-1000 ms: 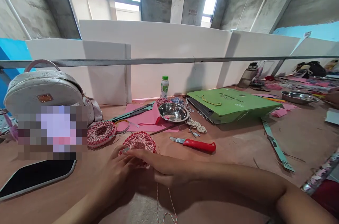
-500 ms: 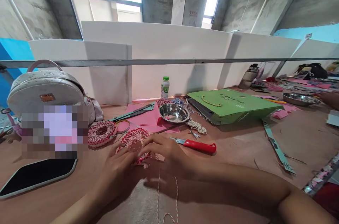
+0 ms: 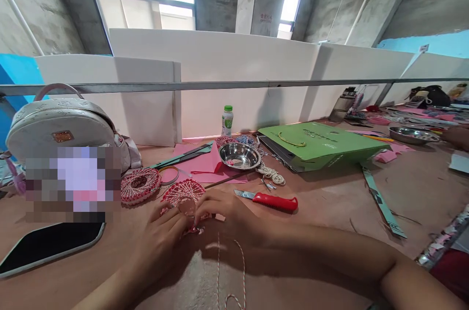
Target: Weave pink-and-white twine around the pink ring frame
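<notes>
A round ring woven with red and white cord (image 3: 183,191) lies on the table between my hands. My left hand (image 3: 165,227) has its fingers bent over the ring's near left edge. From the right, my right hand (image 3: 223,212) grips the near right part, its fingertips close to the left ones. Thin red-and-white string (image 3: 219,271) trails from under my right hand toward me and loops at the bottom. A second woven ring (image 3: 139,186) rests to the left. Close by on the right is a red-handled utility knife (image 3: 274,201), blade out.
A metal bowl (image 3: 240,155) stands on pink paper behind my hands. A green bag (image 3: 322,144) and a bundle of cream cord (image 3: 271,175) lie beyond the knife. At left are a phone (image 3: 54,244) and a backpack (image 3: 62,119). Another person's hand (image 3: 456,136) shows far right.
My fingers have shifted slightly on the ring, and its centre opening now shows more between them. The string's upper right part has moved a little left. The view has shifted slightly.
</notes>
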{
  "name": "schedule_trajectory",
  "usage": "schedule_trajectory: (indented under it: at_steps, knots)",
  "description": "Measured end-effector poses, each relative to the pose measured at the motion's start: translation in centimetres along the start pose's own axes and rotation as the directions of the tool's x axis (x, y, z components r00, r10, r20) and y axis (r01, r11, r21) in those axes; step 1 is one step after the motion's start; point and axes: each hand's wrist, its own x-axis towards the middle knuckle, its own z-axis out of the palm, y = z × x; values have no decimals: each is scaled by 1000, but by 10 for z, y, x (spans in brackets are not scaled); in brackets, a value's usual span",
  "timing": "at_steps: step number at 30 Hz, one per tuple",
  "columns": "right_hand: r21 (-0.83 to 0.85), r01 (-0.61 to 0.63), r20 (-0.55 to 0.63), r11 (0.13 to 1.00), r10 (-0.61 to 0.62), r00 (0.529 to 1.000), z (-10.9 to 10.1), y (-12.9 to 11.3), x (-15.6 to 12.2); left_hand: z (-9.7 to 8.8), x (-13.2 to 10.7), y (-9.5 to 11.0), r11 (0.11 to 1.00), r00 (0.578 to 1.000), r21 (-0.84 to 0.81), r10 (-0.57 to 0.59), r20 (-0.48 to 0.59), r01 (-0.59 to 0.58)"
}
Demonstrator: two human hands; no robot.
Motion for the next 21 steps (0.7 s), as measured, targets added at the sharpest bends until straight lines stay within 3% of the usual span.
schedule_trajectory:
  at_steps: [5, 11, 15, 17, 19, 21]
  knots:
    - [62, -59, -77, 996, 64, 995, 5, 3, -2, 0, 0, -1, 999, 999, 0, 32, -3, -32]
    - [-14, 86, -34, 996, -86, 996, 10, 12, -5, 1, -2, -2, 999, 999, -1, 39, -6, -39]
    - [-181, 78, -27, 981, -84, 996, 6, 5, -3, 0, -1, -4, 1000, 997, -10, -25, -66, 24]
    - [-142, 94, -42, 985, -101, 994, 1, 3, -2, -2, 1, -5, 999, 994, -2, -37, -107, 37]
    - [-15, 81, -158, 997, -82, 984, -4, 8, 1, -4, 3, -3, 999, 992, -2, -35, -118, 35]
    - [128, 21, -370, 992, 28, 928, -9, 20, 5, -6, 6, 1, 999, 989, -19, -35, -141, 33]
